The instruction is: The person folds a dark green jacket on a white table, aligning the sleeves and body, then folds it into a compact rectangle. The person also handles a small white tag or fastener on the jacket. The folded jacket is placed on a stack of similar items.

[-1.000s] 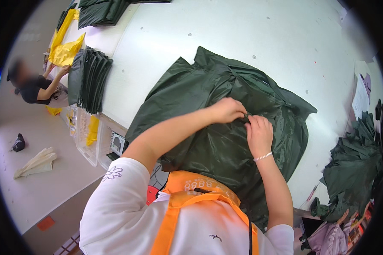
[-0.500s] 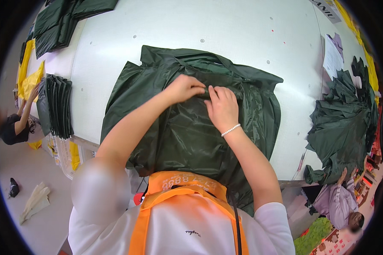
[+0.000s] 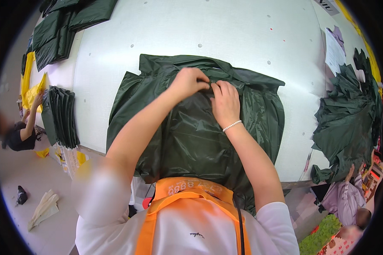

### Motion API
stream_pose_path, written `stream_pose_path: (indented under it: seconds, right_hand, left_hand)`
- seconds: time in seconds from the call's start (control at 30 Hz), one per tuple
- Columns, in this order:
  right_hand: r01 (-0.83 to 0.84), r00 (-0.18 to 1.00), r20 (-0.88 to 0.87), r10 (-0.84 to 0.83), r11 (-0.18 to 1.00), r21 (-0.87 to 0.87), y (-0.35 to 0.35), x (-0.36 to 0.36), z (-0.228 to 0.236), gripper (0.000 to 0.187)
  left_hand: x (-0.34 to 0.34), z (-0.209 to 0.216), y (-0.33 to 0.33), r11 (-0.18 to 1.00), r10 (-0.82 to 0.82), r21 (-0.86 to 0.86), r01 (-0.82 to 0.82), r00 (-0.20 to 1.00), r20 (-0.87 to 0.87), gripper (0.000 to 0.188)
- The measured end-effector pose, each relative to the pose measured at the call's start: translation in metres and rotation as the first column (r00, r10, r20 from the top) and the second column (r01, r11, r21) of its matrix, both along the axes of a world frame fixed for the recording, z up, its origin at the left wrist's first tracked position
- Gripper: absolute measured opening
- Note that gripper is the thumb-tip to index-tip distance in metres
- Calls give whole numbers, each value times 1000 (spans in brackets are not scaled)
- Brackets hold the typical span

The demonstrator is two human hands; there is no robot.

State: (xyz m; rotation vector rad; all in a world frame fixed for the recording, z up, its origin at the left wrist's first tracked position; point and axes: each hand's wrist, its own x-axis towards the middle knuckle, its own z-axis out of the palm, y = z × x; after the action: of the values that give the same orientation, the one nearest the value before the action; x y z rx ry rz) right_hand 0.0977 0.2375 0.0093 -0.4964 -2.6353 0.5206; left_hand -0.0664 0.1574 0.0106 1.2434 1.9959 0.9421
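dark green cloth [image 3: 191,136] is lying in front of me on the white table [image 3: 166,25], spreading wide and wrinkled, and its near end is hanging down past the table edge by my orange apron [image 3: 191,187]. its far side is forming a folded band, with pointed corners sticking out at the left and right.

my left hand [image 3: 190,83] is bending over the upper middle of the cloth, thumb and fingers pinching a small dark fold. my right hand [image 3: 226,100] is sitting just beside it, palm down, fingertips grasping the same bunched bit. a white beaded bracelet [image 3: 232,126] is circling my right wrist.

to the left, a row of dark green folded pieces [image 3: 64,117] is standing close together near the table's side, and farther up a pile of flat dark green bundles [image 3: 55,40] is resting. a co-worker in a black top [image 3: 22,138] is holding yellow material [image 3: 33,95] there.

to the right, a loose dark green heap [image 3: 349,114] is lying near a white sheet of paper [image 3: 334,49]; a second co-worker in lilac [image 3: 344,199] is touching its near end. on the floor at the lower left, a cream cloth [image 3: 44,209] is lying near a small black thing [image 3: 22,195] that i cannot make out.
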Motion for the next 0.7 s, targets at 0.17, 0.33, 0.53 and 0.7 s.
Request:
stream_pose_path:
  seconds: [0.17, 0.33, 0.53, 0.7]
  right_hand:
    - [-78, 997, -4, 78, 995, -55, 24, -6, -12, 22]
    - [-57, 978, 187, 97, 977, -208, 52, -27, 2, 17]
    - [215, 910, 404, -94, 940, -266, 80, -61, -1, 19]
    - [241, 917, 363, -168, 956, -167, 81, -66, -1, 21]
  left_hand:
    - [-38, 5, 35, 994, 68, 108, -10, 835, -546, 19]
    - [-42, 13, 44, 979, 104, 205, 8, 842, -529, 11]
    - [-29, 36, 23, 963, -60, 129, 238, 653, -755, 20]
    - [9, 14, 20, 954, -118, 109, 279, 685, -719, 39]
